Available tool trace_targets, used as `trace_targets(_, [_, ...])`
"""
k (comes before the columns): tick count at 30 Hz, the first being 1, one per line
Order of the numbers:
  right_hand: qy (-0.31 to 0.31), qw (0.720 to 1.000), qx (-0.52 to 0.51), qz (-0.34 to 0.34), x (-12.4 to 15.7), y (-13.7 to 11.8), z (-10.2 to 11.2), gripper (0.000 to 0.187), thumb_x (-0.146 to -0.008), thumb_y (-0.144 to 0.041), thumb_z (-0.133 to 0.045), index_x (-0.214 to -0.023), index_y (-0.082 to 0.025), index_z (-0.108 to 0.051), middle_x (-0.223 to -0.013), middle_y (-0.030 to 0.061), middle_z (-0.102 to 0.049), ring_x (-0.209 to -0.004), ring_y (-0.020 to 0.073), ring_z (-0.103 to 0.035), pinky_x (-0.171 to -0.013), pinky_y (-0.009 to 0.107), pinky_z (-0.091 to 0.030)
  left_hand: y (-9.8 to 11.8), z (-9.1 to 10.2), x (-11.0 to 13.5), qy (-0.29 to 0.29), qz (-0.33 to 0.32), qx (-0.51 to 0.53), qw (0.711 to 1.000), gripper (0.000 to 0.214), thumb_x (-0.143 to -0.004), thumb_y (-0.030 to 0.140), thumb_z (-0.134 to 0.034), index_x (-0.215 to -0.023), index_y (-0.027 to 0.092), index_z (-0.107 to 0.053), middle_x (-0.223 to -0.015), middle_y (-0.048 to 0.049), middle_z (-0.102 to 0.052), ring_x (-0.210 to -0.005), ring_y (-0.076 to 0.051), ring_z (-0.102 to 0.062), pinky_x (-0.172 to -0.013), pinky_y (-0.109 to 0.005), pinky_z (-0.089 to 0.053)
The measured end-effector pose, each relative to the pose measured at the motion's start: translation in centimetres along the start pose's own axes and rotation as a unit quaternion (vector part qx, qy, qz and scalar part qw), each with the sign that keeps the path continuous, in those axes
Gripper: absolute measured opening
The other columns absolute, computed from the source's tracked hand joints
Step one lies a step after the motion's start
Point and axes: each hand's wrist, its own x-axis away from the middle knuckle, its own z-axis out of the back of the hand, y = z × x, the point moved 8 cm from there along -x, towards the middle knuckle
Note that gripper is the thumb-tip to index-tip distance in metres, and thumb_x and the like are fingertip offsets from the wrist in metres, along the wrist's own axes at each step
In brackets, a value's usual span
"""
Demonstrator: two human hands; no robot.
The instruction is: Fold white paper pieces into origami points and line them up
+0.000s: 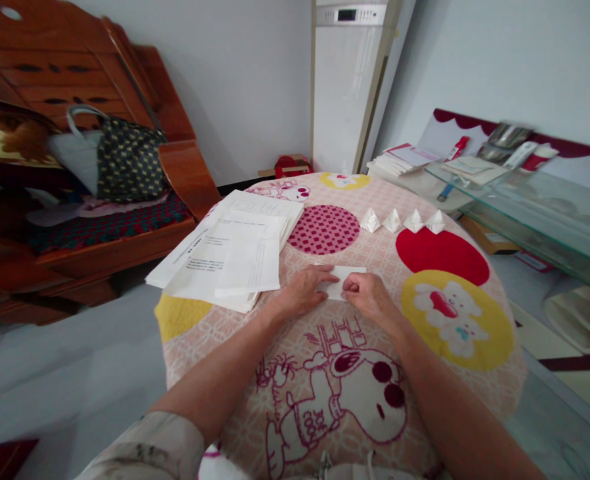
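Paper strip (347, 275) flat on table cloth (295, 347), centre. Left hand (307, 288) pressing it w/ flat fingers, right hand (367, 295) pinching its edge. Paper stack (235, 253) left, folded paper pieces (402, 220) behind.

Two bare forearms are shown, ending in the left hand (305, 290) and the right hand (369, 297). A pale, faintly patterned sleeve (149, 447), pushed up above the elbow, is seen on the left arm. No rings or watch can be made out.
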Motion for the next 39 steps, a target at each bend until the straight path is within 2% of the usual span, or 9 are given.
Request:
trace_targets(5, [-0.006,1.0,0.0,-0.014,0.0,0.2,-0.1,0.01,-0.075,-0.007,-0.066,-0.072,-0.016,-0.067,-0.061,-0.0012,-0.064,-0.057,0.0119,-0.057,-0.056,0.023,-0.037,-1.1,-0.4,0.5,-0.053,-0.061,0.005,0.997,0.071,-0.071,-0.009,-0.053,-0.132,0.025,-0.066,-0.154,-0.0071,-0.05,-0.139,-0.026,-0.05,-0.116,-0.046,-0.043])
trace_targets(9, [-0.008,0.999,0.042,-0.005,0.3,-0.3,0.0,0.009,-0.079,-0.008,-0.066,-0.077,-0.016,-0.069,-0.066,0.0007,-0.066,-0.062,0.0131,-0.059,-0.06,0.024,-0.039,-1.2,-0.2,1.0,-0.079,-0.098,0.016,0.992,0.078,-0.07,-0.012,-0.045,-0.136,0.026,-0.061,-0.156,-0.0063,-0.048,-0.142,-0.021,-0.048,-0.118,-0.043,-0.04])
trace_targets(14, [-0.001,0.978,0.193,0.08,1.0,-2.4,-0.4,0.008,-0.082,-0.014,-0.071,-0.09,-0.016,-0.072,-0.091,0.0074,-0.069,-0.079,0.0176,-0.062,-0.072,0.028,-0.043,-0.6,0.0,1.1,-0.092,-0.106,0.013,0.99,0.065,-0.078,0.002,-0.061,-0.139,0.022,-0.057,-0.155,-0.0112,-0.048,-0.142,-0.025,-0.048,-0.118,-0.046,-0.041])
trace_targets(18, [-0.027,0.963,0.242,0.114,1.4,-3.2,-1.4,0.006,-0.085,-0.015,-0.071,-0.091,-0.017,-0.072,-0.094,0.0081,-0.066,-0.083,0.0188,-0.061,-0.073,0.029,-0.043,0.5,0.1,0.9,-0.069,-0.099,-0.017,0.993,0.058,-0.081,0.018,-0.071,-0.137,0.016,-0.058,-0.149,-0.0164,-0.054,-0.14,-0.029,-0.05,-0.116,-0.049,-0.042])
trace_targets(21, [-0.027,0.963,0.243,0.115,1.3,-3.1,-1.4,0.004,-0.086,-0.015,-0.07,-0.089,-0.017,-0.071,-0.093,0.0072,-0.066,-0.083,0.0187,-0.061,-0.073,0.029,-0.043,1.6,0.1,0.9,-0.057,-0.107,-0.045,0.992,0.046,-0.083,0.013,-0.063,-0.129,0.014,-0.062,-0.144,-0.0174,-0.058,-0.137,-0.029,-0.052,-0.114,-0.048,-0.045])
trace_targets(27, [-0.013,0.966,0.225,0.128,1.3,-2.6,-1.2,0.006,-0.087,-0.013,-0.067,-0.085,-0.017,-0.07,-0.092,0.0062,-0.065,-0.084,0.018,-0.06,-0.075,0.028,-0.043,2.8,-0.3,1.3,-0.089,-0.154,-0.051,0.983,0.061,-0.075,0.004,-0.057,-0.136,0.015,-0.056,-0.148,-0.0168,-0.054,-0.142,-0.029,-0.047,-0.116,-0.049,-0.043])
trace_targets(32, [-0.015,0.966,0.228,0.124,1.4,-2.5,-1.0,0.005,-0.087,-0.012,-0.066,-0.085,-0.017,-0.069,-0.094,0.0071,-0.066,-0.086,0.0183,-0.061,-0.077,0.029,-0.044,3.4,-0.7,1.3,-0.098,-0.159,-0.087,0.979,0.06,-0.077,0.002,-0.058,-0.135,0.013,-0.055,-0.15,-0.018,-0.053,-0.143,-0.027,-0.046,-0.12,-0.047,-0.039])
trace_targets(35, [-0.031,0.959,0.251,0.126,1.5,-3.0,-1.2,0.006,-0.087,-0.014,-0.067,-0.092,-0.015,-0.07,-0.098,0.0097,-0.067,-0.09,0.0201,-0.061,-0.078,0.03,-0.045,3.7,-0.8,1.2,-0.081,-0.163,-0.111,0.977,0.054,-0.079,0.0,-0.058,-0.133,0.01,-0.057,-0.147,-0.0197,-0.055,-0.141,-0.026,-0.049,-0.12,-0.045,-0.038])
trace_targets(39, [-0.049,0.948,0.282,0.142,1.8,-3.8,-1.6,0.012,-0.091,-0.012,-0.06,-0.095,-0.015,-0.072,-0.1,0.0117,-0.067,-0.091,0.0213,-0.061,-0.077,0.03,-0.044,3.0,0.0,1.0,-0.04,-0.157,-0.107,0.981,0.042,-0.086,0.002,-0.056,-0.127,0.012,-0.063,-0.138,-0.017,-0.063,-0.133,-0.024,-0.057,-0.114,-0.042,-0.046])
